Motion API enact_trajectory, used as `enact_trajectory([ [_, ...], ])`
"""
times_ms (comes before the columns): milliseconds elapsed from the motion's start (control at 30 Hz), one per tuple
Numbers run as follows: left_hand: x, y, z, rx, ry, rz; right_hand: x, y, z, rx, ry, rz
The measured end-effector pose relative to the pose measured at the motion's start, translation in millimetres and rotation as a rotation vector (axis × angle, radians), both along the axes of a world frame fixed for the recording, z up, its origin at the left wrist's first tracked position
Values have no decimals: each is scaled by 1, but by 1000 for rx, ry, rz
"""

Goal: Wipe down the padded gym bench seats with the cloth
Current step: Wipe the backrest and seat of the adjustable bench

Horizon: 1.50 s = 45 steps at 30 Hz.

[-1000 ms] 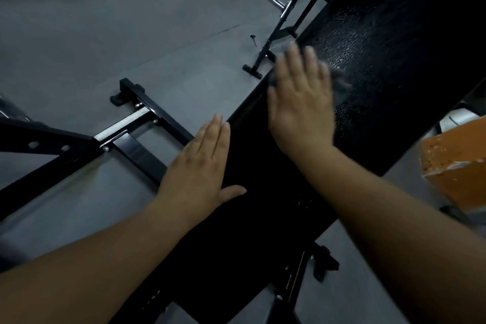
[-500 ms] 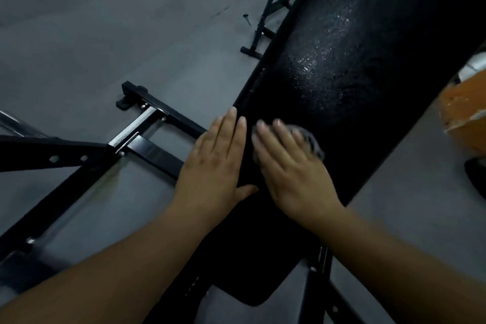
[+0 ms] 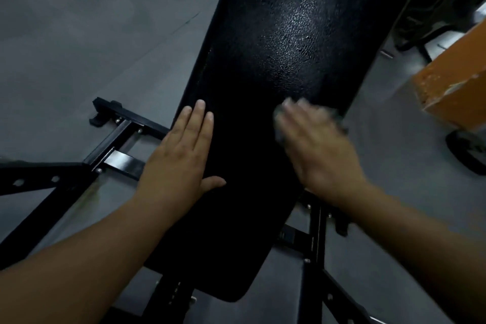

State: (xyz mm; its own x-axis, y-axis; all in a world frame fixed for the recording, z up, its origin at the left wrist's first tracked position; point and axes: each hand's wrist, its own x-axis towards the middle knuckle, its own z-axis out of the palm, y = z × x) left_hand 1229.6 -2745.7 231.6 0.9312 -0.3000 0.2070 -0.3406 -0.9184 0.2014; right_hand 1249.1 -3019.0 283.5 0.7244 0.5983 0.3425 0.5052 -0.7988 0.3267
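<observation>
A long black padded bench seat [image 3: 268,60] runs from the bottom centre up to the top right, with a glossy patch on its far part. My left hand [image 3: 178,158] lies flat with straight fingers on the seat's left edge. My right hand [image 3: 315,144], blurred by motion, presses flat on a small grey cloth [image 3: 339,121] near the seat's right edge. Only the cloth's fringe shows past my fingers.
The bench's black steel frame [image 3: 123,137] spreads over the grey floor at left and under the seat at bottom right. An orange box [image 3: 455,87] stands at the right edge. More black equipment legs [image 3: 426,13] rise at the top right.
My right hand has slid the cloth from the seat's left side, beside my left hand, across to the right edge. My left hand keeps its place on the left edge.
</observation>
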Motion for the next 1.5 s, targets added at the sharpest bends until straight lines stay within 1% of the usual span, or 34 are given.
enact_trajectory([
  [67, 0, -2, 0, 2, -10, -9, 36, 17, 26, 185, -158, -203],
  [100, 0, -2, 0, -2, -9, -13, 45, 40, 26, 252, -208, -260],
  [133, 0, -2, 0, -7, 0, -14, 43, 62, 17, 268, -213, -262],
  [167, -1, -2, 1, -14, 7, -14, 33, 75, -1, 223, -174, -204],
  [233, -1, -1, 3, -19, 6, -12, -7, 73, -37, 38, -38, -45],
  [267, -1, -1, 5, -13, 4, -16, -23, 57, -42, -26, 3, 0],
  [300, 1, 0, 6, 0, -2, -28, -31, 37, -38, -49, 19, 20],
  [333, 2, 1, 8, 17, 0, -42, -30, 20, -34, -52, -6, -3],
  [400, 2, 2, 8, 23, -2, -51, -12, 9, -14, 59, -82, -170],
  [467, 1, 3, 4, 14, -27, -50, 11, 36, -4, 236, -204, -345],
  [500, 1, 4, 1, 9, -43, -49, 15, 60, -11, 282, -240, -373],
  [533, 1, 5, -1, 0, -55, -44, 12, 80, -25, 274, -244, -332],
  [600, 1, 7, -5, -27, -74, -33, -14, 97, -62, 129, -180, -133],
  [633, 2, 7, -6, -32, -82, -30, -31, 89, -76, 47, -142, -61],
  [700, 2, 5, -4, -25, -78, -30, -49, 59, -82, -54, -105, 21],
  [733, 0, 4, -4, -22, -78, -31, -49, 47, -79, -66, -120, 25],
  [767, -3, 4, -4, -22, -80, -28, -43, 42, -71, -32, -140, -13],
  [867, -21, 6, -24, -29, -87, -29, -20, 76, -60, 218, -256, -243],
  [900, -29, 7, -35, -35, -94, -27, -21, 94, -67, 236, -257, -252],
  [933, -38, 7, -47, -45, -105, -28, -27, 103, -78, 199, -231, -203],
  [967, -46, 7, -58, -58, -124, -23, -37, 103, -91, 115, -193, -120],
  [1033, -58, 7, -76, -76, -178, 0, -55, 77, -103, -51, -143, 12],
  [1067, -62, 7, -82, -86, -194, 3, -57, 61, -99, -81, -154, 32],
  [1100, -64, 7, -87, -100, -198, 0, -54, 50, -93, -76, -175, 10],
  [1167, -68, 6, -95, -133, -198, 3, -42, 52, -79, 47, -220, -123],
  [1233, -68, 5, -99, -155, -222, 6, -33, 85, -82, 147, -272, -230],
  [1267, -67, 5, -100, -161, -235, 3, -36, 101, -91, 154, -269, -212],
  [1300, -66, 5, -101, -167, -238, -1, -44, 111, -105, 118, -250, -141],
  [1367, -68, 6, -105, -162, -224, -9, -69, 104, -133, -21, -192, 8],
  [1433, -72, 10, -108, -130, -202, -17, -87, 76, -136, -120, -128, 73],
  [1500, -77, 16, -108, -102, -151, -39, -83, 59, -122, -149, -132, 46],
])
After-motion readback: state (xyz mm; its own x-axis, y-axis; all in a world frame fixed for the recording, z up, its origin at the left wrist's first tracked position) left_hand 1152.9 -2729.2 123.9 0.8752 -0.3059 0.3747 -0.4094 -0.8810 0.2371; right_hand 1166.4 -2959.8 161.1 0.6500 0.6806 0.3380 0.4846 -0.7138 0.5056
